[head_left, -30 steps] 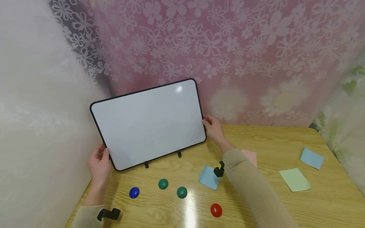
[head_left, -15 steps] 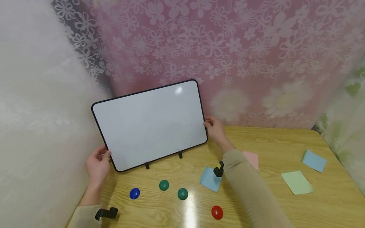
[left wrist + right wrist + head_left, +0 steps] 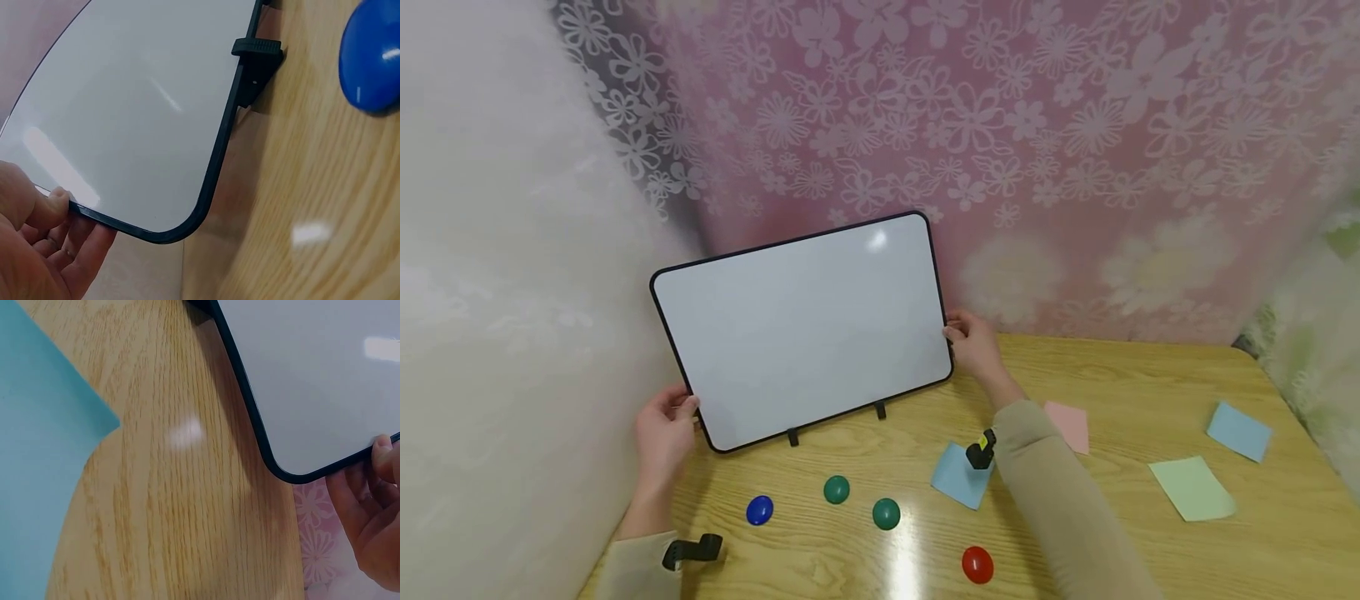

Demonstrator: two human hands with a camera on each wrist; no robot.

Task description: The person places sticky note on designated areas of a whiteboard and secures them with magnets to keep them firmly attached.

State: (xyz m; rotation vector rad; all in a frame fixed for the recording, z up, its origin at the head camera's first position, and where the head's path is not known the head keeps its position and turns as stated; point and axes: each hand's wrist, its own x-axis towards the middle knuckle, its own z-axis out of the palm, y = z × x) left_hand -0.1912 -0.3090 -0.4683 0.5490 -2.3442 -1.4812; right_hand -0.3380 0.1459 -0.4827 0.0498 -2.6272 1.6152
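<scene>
A: Surface and room, left to right?

B: A pale wall (image 3: 512,292) at far left. Then the wood-grain surface (image 3: 1120,375), glossy, with a bright reflection near the front. A pink curtain (image 3: 1000,125) with white flowers hangs behind it; at far right, a pale cloth (image 3: 1315,367) with green leaf shapes.

A: Hands and whiteboard?

B: Left hand (image 3: 664,433) pinches the left edge of the whiteboard (image 3: 805,333); right hand (image 3: 976,343) pinches the right edge. The whiteboard leans at the left rear of the surface, its left end nearer the front. Left foot (image 3: 793,437) and right foot (image 3: 881,410), both black, project from its lower edge.

A: Other items, same order?

B: Blue disc (image 3: 760,510), two green discs (image 3: 886,514), near blue note (image 3: 958,479) partly hidden by a wrist device (image 3: 981,450), red disc (image 3: 977,565), pink note (image 3: 1070,427), green note (image 3: 1193,489), far blue note (image 3: 1240,431).

A: Differences between views?

B: Left wrist: ribbed top of one foot; blue disc's domed profile; thumb on the white face, fingers beneath. Right wrist: the near blue note's curved edge, same thumb-and-finger grip. Only the head view includes the red disc and the pink and green notes.
</scene>
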